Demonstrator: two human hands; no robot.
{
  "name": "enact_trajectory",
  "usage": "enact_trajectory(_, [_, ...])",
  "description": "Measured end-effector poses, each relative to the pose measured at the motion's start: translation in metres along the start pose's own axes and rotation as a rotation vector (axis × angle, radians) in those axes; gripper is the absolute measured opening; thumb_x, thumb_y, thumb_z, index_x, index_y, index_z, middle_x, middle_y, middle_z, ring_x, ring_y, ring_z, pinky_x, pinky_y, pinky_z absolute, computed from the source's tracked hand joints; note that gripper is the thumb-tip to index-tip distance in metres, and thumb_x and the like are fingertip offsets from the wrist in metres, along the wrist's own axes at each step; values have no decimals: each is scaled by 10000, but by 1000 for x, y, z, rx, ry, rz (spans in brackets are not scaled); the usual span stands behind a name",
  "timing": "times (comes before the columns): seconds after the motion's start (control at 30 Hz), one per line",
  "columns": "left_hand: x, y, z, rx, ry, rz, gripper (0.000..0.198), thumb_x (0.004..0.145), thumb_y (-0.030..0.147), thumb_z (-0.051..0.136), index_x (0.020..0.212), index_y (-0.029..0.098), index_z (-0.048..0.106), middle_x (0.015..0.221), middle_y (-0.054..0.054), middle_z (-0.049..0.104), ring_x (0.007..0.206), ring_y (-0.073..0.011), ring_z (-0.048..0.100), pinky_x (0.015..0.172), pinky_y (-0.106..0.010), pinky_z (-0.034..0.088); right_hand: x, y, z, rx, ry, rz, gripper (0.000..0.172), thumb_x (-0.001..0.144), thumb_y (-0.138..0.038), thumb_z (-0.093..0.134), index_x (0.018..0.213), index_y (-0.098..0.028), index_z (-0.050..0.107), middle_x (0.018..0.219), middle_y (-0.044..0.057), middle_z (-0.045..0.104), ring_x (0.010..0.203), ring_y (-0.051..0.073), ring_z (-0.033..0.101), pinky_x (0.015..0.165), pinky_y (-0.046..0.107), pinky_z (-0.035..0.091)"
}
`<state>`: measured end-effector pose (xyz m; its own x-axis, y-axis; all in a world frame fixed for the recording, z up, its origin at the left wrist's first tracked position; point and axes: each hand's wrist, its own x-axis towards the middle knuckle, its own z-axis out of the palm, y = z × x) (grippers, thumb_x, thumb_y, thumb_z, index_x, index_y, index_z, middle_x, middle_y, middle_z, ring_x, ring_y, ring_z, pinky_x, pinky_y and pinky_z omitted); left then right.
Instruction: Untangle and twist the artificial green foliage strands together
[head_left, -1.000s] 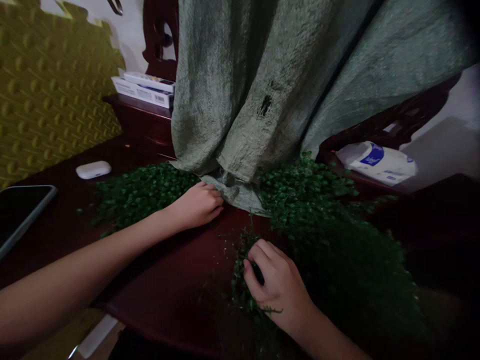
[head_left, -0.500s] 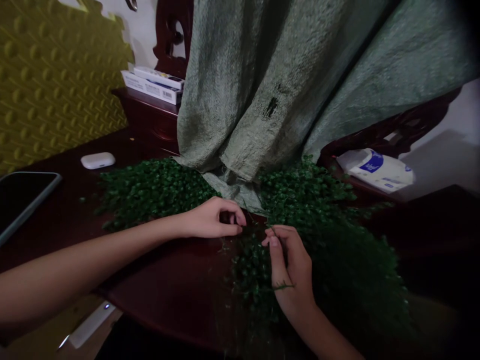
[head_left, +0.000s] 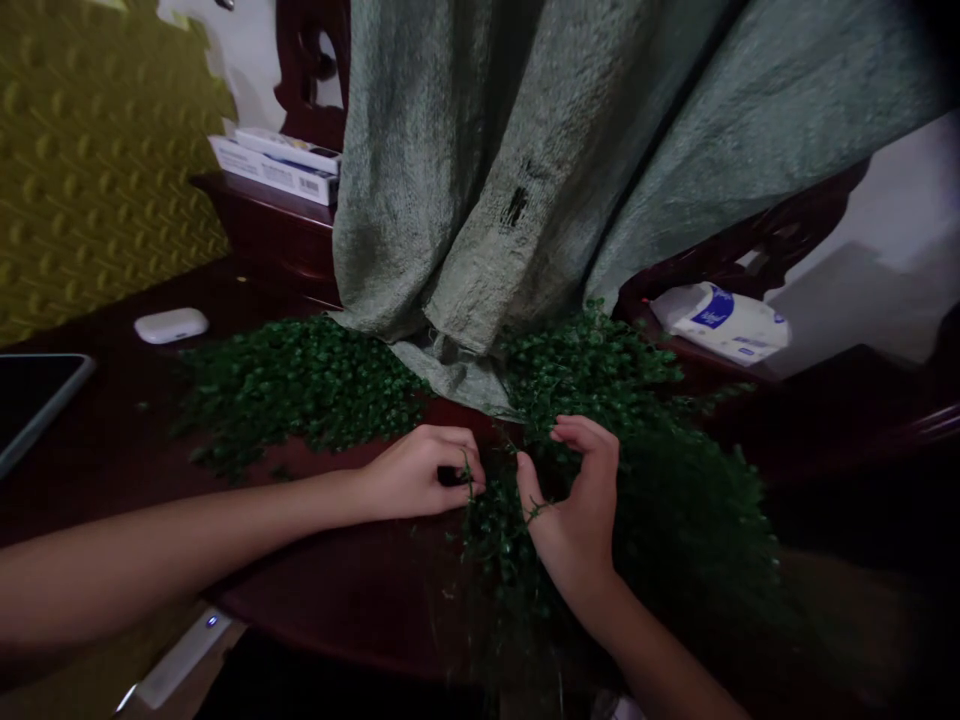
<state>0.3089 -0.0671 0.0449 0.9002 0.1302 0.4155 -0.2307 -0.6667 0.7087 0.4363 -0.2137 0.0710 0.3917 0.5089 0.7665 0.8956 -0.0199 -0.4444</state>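
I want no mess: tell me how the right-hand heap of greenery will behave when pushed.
The heap likely yields softly, being massed small leaves. It may snag, as thin stems straggle out, and probably sheds: bits lie on the surface.

I monitor the left arm [head_left: 217, 540] extending from eight o'clock, left hand [head_left: 424, 472] pinched; right arm [head_left: 656, 640] from five o'clock, right hand [head_left: 577, 515] uncurled, thumb [head_left: 528, 480] parted from bent fingers [head_left: 598, 450].

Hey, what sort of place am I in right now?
Probably a room in a home, perhaps a living room, though little of it shows. The signs are carved dark-red wooden furniture, what looks like a tissue pack, and a yellow studded mat standing upright.
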Motion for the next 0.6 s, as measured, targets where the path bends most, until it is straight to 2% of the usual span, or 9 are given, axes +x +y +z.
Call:
enact_trajectory(0.07, [-2, -2, 2, 63, 9, 49, 126, 846, 160, 589, 881, 161, 711, 856, -41, 639, 756, -127, 619, 679, -211, 471, -1, -1, -1, 71, 2, -81, 261, 808, -75, 566, 1013, -223, 500, 1024, 72, 533, 982, 210, 560, 858, 373, 481])
enact_trajectory(0.1, [-3, -2, 2, 99, 4, 74, 141, 856, 157, 570, 907, 163, 702, 879, -45, 641, 778, -131, 623, 696, -214, 472, -2, -1, -1, 130, -76, -132, 257, 812, -47, 543, 989, -232, 518, 993, 55, 550, 943, 190, 576, 831, 339, 490])
enact_trajectory(0.17, [-5, -3, 3, 166, -23, 100, 148, 865, 151, 545, 898, 164, 689, 900, -49, 649, 798, -139, 629, 705, -218, 472, -4, -1, -1, 245, -343, -195, 256, 817, -26, 519, 953, -241, 548, 958, 34, 578, 873, 157, 599, 765, 278, 499])
enact_trajectory(0.23, [-5, -3, 3, 213, -53, 96, 139, 858, 146, 540, 843, 164, 678, 887, -48, 660, 784, -147, 634, 686, -223, 471, -5, 1, 0, 280, -562, -163, 229, 812, -52, 537, 954, -231, 556, 985, 41, 589, 871, 153, 604, 750, 261, 499])
enact_trajectory(0.27, [-5, -3, 3, 226, -60, 91, 133, 851, 147, 542, 822, 165, 671, 874, -47, 663, 777, -152, 636, 682, -229, 472, -5, 2, 1, 261, -606, -123, 216, 807, -70, 551, 960, -223, 552, 992, 47, 588, 873, 157, 601, 756, 265, 498])
enact_trajectory(0.37, [-4, -2, 2, 227, -55, 71, 102, 826, 145, 550, 854, 167, 646, 885, -51, 665, 814, -176, 638, 727, -260, 482, -1, 8, 2, 150, -650, -66, 176, 786, -126, 604, 930, -213, 553, 929, 41, 592, 852, 178, 583, 763, 295, 483])
enact_trajectory(0.5, [-2, 3, 1, 208, -2, 24, 84, 775, 127, 561, 837, 174, 594, 857, -38, 641, 795, -173, 619, 723, -270, 483, 4, 12, 4, 96, -691, -103, 149, 749, -146, 654, 873, -205, 596, 868, 27, 606, 828, 186, 574, 762, 309, 472])
enact_trajectory(0.6, [-1, 5, 1, 187, 45, -8, 92, 769, 110, 544, 824, 179, 572, 813, -24, 629, 761, -158, 609, 693, -256, 480, 2, 12, 7, 72, -665, -120, 182, 721, -118, 666, 879, -198, 626, 882, 28, 611, 840, 184, 569, 779, 315, 470])
